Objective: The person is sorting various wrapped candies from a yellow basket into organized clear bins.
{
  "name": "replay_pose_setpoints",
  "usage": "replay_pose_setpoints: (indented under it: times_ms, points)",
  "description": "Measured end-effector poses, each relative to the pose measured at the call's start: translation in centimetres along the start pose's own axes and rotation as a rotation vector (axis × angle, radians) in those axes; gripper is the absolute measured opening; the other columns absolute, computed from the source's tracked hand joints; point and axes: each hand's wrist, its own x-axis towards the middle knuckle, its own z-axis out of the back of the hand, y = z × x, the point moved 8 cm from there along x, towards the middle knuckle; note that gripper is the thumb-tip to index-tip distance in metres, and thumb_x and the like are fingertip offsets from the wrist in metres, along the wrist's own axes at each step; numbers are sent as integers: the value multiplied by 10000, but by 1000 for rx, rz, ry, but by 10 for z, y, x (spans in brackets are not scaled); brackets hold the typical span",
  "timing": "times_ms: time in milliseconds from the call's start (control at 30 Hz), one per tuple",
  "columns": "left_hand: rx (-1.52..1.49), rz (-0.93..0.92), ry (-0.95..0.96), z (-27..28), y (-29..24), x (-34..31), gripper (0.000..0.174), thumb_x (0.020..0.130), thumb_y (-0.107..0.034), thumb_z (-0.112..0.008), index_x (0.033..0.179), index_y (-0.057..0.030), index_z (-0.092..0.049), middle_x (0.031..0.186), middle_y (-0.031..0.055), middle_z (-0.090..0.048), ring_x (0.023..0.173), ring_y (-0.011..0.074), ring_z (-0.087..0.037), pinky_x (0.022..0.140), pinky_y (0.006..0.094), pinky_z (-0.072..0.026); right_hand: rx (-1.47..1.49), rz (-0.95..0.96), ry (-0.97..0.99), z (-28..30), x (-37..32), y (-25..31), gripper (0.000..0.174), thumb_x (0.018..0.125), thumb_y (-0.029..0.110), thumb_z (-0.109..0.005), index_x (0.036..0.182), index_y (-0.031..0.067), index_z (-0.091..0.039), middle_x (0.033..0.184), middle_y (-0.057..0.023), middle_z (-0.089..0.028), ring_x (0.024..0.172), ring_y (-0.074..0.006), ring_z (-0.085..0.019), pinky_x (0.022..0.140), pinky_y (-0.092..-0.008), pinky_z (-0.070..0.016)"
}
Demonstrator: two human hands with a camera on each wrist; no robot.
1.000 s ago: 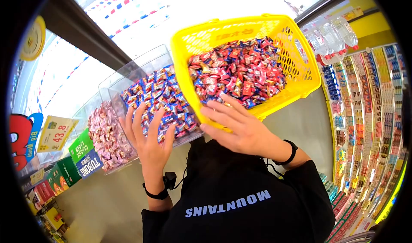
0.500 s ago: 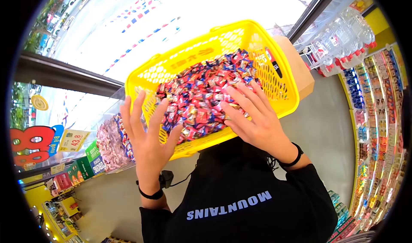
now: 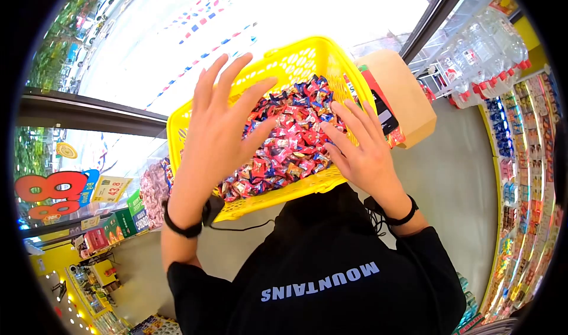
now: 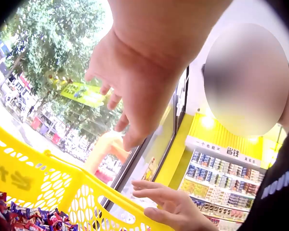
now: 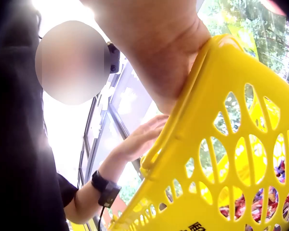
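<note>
A yellow plastic basket (image 3: 260,203) with perforated walls is heaped with red and blue wrapped candies (image 3: 296,134). My left hand (image 3: 222,119) is raised over the basket's left side, fingers spread and straight, holding nothing. The left wrist view shows this hand (image 4: 139,91) up above the basket rim. Over the right end of the basket is my right hand (image 3: 367,151), its fingers extended and slightly apart, nothing gripped. In the right wrist view the right hand (image 5: 168,82) overlaps the basket's rim, its fingers mostly hidden.
A cardboard box (image 3: 411,98) and a black device (image 3: 386,119) are beside the basket's right end. Pinkish wrapped candies (image 3: 154,193) lie at its left. Large water bottles (image 3: 485,51) and stocked shelves (image 3: 526,175) stand at right; a window frame runs behind.
The basket has shifted left and now hides the bin of blue-wrapped candies. My left hand has risen off the left side. My right hand has moved rightward along the basket. The box came into view.
</note>
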Motion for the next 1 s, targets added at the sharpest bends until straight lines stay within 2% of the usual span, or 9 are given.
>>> replay_pose_setpoints:
  times_ms: [167,233,333,433,567,667,800,933,1000]
  points:
    - [-377,-114,88,-121,7,57,464,935,-276,-805,1370,-159,-698,1584,197,-546,1472,475,-495,1255,570,-391,26,-43,1,-4,-2,-4,401,868,85,-819,1265,82,-764,1501,-166,-638,1418,-405,-586,1231,-608,-420]
    - [-197,-146,202,-188,0,44,545,929,-351,-797,1435,-192,-672,1593,215,-534,1489,476,-480,1248,587,-394,42,-55,6,-6,-6,-5,412,859,82,-833,1265,86,-765,1516,-166,-631,1440,-410,-573,1235,-611,-418]
    - [-164,7,382,-251,1,17,643,923,-438,-786,1511,-232,-629,1621,221,-512,1525,488,-442,1251,611,-380,15,-34,-5,-7,-5,-5,348,886,111,-809,1230,80,-758,1493,-168,-632,1419,-395,-581,1219,-601,-433]
    - [-229,47,495,-281,0,5,670,933,-442,-778,1556,-277,-596,1660,218,-475,1567,491,-385,1286,689,-263,28,-22,-10,-8,-5,-4,346,879,115,-814,1217,68,-751,1497,-184,-624,1431,-408,-570,1220,-607,-425]
    - [-61,-20,459,-291,-11,-2,703,922,-510,-788,1559,-278,-602,1621,199,-526,1572,463,-390,1288,756,-141,45,-21,5,-7,-4,-5,345,868,115,-820,1201,60,-752,1496,-199,-622,1426,-418,-570,1213,-610,-429]
    - [-57,34,576,-294,-12,-1,679,920,-512,-786,1534,-271,-627,1571,181,-578,1566,457,-401,1288,755,-149,64,-15,19,-10,-3,-5,353,862,119,-825,1202,60,-755,1494,-200,-623,1421,-421,-570,1210,-612,-431]
    - [-81,43,524,-285,-12,3,710,887,-539,-809,1515,-253,-642,1555,145,-602,1554,447,-417,1279,763,-161,81,-5,42,-11,-3,-6,381,856,129,-833,1224,65,-758,1493,-194,-621,1426,-428,-562,1213,-612,-428]
    - [-109,20,422,-232,-12,13,633,944,-546,-710,1512,-276,-639,1571,91,-606,1529,402,-452,1285,721,-221,125,-16,77,-8,1,-7,418,856,123,-836,1266,82,-762,1522,-181,-611,1439,-424,-555,1224,-607,-416]
    - [-97,-6,366,-187,-16,15,638,906,-463,-789,1500,-278,-643,1538,74,-623,1528,373,-458,1295,697,-233,153,-44,69,-5,3,-8,434,855,103,-842,1282,94,-767,1544,-172,-612,1449,-415,-557,1232,-598,-410]
